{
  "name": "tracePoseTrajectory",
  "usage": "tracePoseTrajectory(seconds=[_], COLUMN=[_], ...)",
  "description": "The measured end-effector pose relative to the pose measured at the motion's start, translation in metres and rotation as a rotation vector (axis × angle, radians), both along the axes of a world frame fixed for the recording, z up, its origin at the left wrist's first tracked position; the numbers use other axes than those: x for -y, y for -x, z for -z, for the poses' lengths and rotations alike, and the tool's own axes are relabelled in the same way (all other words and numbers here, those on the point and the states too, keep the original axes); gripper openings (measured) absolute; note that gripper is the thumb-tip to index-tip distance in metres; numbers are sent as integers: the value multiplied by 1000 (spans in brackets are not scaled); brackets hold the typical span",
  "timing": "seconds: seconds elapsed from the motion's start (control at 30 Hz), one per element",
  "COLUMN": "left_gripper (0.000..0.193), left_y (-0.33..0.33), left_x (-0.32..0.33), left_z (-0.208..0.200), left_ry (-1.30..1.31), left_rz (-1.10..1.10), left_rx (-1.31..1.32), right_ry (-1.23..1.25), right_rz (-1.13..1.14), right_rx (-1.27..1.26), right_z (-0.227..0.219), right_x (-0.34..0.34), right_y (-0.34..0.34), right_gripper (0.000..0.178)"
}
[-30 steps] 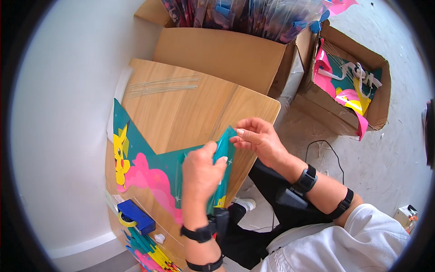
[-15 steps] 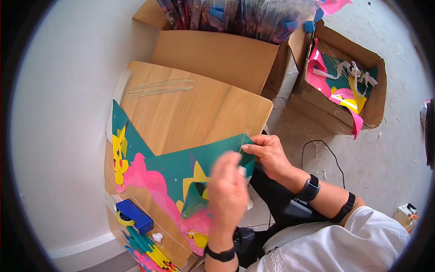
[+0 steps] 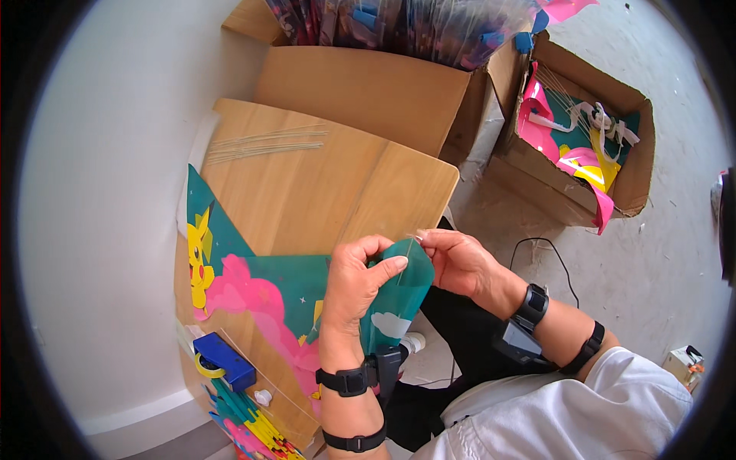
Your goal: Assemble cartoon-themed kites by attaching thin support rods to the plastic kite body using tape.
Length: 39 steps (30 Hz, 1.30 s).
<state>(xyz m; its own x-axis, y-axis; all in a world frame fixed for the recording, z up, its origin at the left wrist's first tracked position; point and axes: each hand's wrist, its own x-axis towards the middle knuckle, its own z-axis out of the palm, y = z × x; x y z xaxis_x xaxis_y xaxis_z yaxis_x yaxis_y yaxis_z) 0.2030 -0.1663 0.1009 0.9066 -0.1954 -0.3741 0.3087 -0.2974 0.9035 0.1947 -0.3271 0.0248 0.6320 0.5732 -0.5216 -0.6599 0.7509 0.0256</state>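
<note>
Now your left hand (image 3: 356,280) pinches the printed sheet (image 3: 264,295) between thumb and forefinger, while the fingers of your right hand (image 3: 464,264) pinch at its upper corner; exactly what sits between those tips is too small to make out. The green-and-pink sheet lies across the table (image 3: 330,192), its right end raised and curled between your hands.

To your right, the open cardboard box (image 3: 567,199) on the floor (image 3: 613,280) holds pink, green and yellow pieces, thin rods and a tangled white strip; a pink flap hangs over its wall. Beyond the table, the larger carton (image 3: 360,96) is packed with clear plastic packages (image 3: 460,38), cut off by the upper edge, so their contents are hard to read. Your left hand and forearm hide part of the sheet. The bundle of coloured strips (image 3: 264,429), lower left, runs partly out of view.
</note>
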Motion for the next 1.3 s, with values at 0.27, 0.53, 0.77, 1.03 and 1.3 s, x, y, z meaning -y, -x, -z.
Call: tracePoseTrajectory(seconds=[0.27,0.53,0.77,1.03,1.3], left_gripper=[10,12,13,11,12], left_y=[11,13,13,13,12], left_x=[8,10,13,11,14], left_z=[10,15,13,13,14], left_ry=[33,10,-11,-21,-24], left_rz=[-98,-100,-97,-78,-84], left_rx=[13,46,65,73,80], right_ry=[-32,83,371,589,415], right_rz=[-135,-146,-123,-95,-157], right_rx=[24,4,276,512,334], right_z=[2,-3,-4,-12,-7], right_x=[6,12,18,20,21], right_y=[-6,-4,-5,-11,-13], right_gripper=[13,16,21,20,22])
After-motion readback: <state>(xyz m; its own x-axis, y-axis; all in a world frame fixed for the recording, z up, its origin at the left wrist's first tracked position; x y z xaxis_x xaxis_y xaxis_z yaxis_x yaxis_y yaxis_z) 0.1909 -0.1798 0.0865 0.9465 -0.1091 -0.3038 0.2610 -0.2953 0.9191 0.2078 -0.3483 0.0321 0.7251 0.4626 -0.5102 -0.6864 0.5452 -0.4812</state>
